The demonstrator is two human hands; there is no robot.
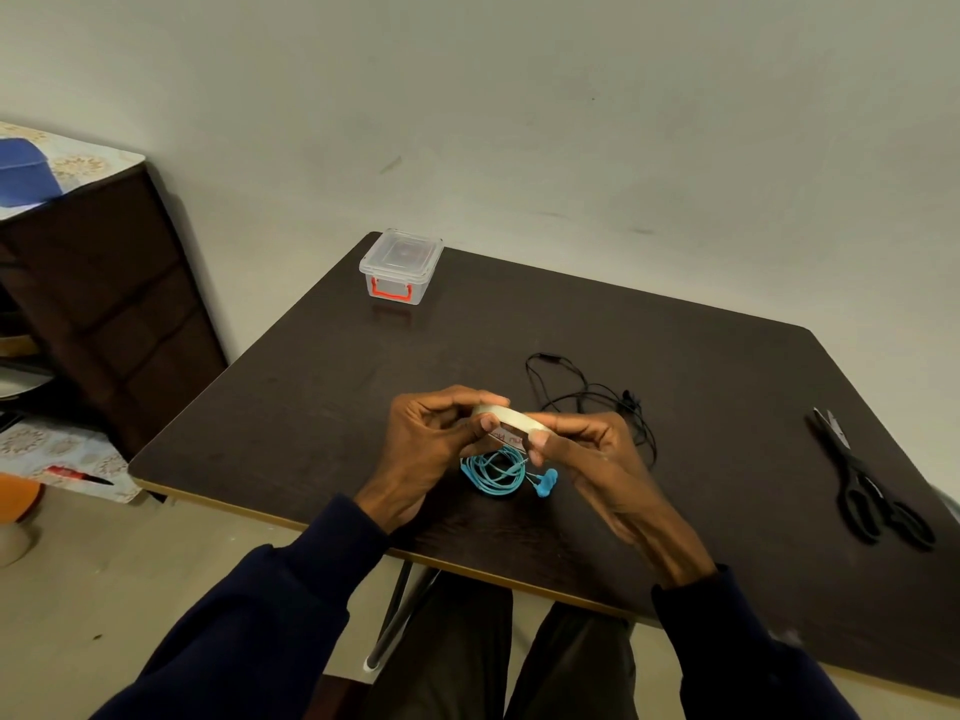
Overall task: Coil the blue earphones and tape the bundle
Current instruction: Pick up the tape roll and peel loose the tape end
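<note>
The blue earphones (496,474) lay in a loose coil on the dark counter (701,350), near its front edge, with the earbuds just to the right of the loops. Right above them a roll of clear tape (511,415) was held between both hands, clear of the counter. The left grip (431,444) was clamped on the roll's left side, thumb against its face. The right grip (592,454) pinched the roll's right side between thumb and fingertips. Behind the right hand, black earphones (587,394) sprawled uncoiled on the counter. Black scissors (867,491) lay well apart near the right edge. A clear lidded box (400,265) with red clasps stood at the far left corner.
</note>
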